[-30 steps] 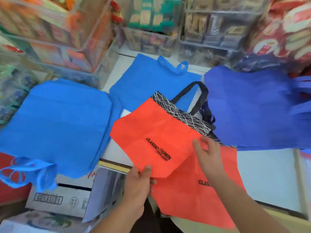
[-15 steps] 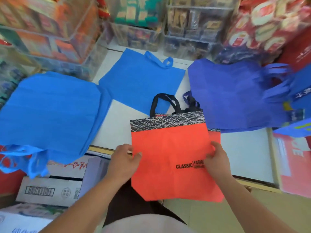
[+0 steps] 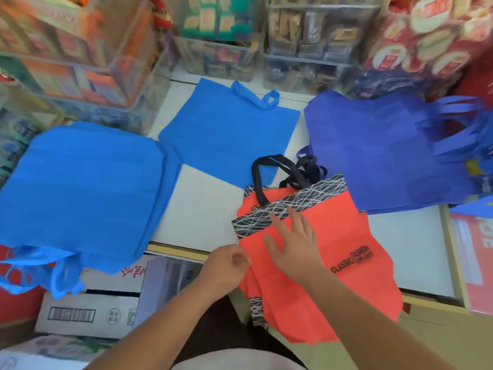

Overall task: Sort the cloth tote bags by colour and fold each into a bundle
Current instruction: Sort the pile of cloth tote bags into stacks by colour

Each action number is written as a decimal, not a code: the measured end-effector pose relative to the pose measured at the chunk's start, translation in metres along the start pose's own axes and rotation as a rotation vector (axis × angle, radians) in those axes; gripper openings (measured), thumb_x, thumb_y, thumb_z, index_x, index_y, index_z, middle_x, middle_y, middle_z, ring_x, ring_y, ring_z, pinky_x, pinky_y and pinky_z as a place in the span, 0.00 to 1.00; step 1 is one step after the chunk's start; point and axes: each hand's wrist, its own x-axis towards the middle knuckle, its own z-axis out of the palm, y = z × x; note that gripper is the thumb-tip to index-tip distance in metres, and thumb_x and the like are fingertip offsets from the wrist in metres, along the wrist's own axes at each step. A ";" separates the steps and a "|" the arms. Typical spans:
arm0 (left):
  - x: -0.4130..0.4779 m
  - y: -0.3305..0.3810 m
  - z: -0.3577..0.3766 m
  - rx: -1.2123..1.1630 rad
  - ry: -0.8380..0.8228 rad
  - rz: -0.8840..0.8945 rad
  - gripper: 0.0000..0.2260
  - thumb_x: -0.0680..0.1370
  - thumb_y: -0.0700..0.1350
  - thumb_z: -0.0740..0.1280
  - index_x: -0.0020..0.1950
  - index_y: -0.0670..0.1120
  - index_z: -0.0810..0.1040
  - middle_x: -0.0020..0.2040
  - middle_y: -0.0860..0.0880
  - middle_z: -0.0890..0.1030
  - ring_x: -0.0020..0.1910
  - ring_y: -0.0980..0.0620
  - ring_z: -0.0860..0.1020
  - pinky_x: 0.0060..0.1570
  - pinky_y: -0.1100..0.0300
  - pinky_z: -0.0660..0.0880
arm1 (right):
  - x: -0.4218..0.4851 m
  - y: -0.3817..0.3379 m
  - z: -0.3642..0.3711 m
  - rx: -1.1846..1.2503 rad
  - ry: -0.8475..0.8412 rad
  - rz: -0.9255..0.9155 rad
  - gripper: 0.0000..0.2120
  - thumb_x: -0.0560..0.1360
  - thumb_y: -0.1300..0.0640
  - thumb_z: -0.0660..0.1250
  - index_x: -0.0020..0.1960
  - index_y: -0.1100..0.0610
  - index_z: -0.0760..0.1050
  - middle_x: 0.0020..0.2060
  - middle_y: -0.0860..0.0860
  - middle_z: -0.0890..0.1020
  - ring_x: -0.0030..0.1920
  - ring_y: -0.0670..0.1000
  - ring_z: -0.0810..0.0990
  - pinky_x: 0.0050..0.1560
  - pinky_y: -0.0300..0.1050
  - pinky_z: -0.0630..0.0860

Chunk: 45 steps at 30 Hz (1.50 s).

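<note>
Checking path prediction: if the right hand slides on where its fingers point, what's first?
The right hand lies flat on the orange bag, fingertips at its patterned band. Straight on, it likely meets the black handle first; heights unclear.

White counter (image 3: 208, 209): light-blue stack (image 3: 80, 188) left, light-blue bag (image 3: 226, 134) centre, dark-blue stack (image 3: 386, 156) right, orange bags (image 3: 333, 236) front (overhanging edge).

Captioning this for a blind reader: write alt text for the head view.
A person's right hand presses flat on a stack of orange-red tote bags at a white counter's front edge, the left hand curled at the stack's left edge. Light blue bags lie left and behind, dark blue bags to the right.
</note>
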 end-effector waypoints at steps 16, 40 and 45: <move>0.216 0.019 -0.094 0.657 0.174 0.242 0.31 0.80 0.65 0.60 0.80 0.55 0.62 0.82 0.38 0.48 0.81 0.38 0.45 0.80 0.47 0.48 | 0.092 -0.010 0.011 0.146 -0.206 0.272 0.32 0.76 0.27 0.51 0.76 0.39 0.68 0.81 0.51 0.58 0.81 0.54 0.46 0.81 0.50 0.47; 0.073 0.049 -0.142 0.712 0.422 0.897 0.23 0.76 0.37 0.61 0.70 0.49 0.77 0.69 0.49 0.79 0.69 0.45 0.77 0.67 0.43 0.73 | 0.091 -0.089 -0.119 1.323 0.068 0.320 0.29 0.78 0.27 0.55 0.69 0.44 0.74 0.62 0.49 0.83 0.57 0.54 0.85 0.58 0.63 0.80; 0.016 0.021 -0.101 0.672 0.277 0.743 0.26 0.78 0.41 0.53 0.75 0.53 0.70 0.73 0.51 0.75 0.71 0.45 0.74 0.66 0.40 0.73 | 0.059 -0.090 -0.136 1.194 0.279 0.233 0.35 0.79 0.50 0.68 0.78 0.35 0.54 0.60 0.42 0.83 0.57 0.49 0.84 0.51 0.56 0.83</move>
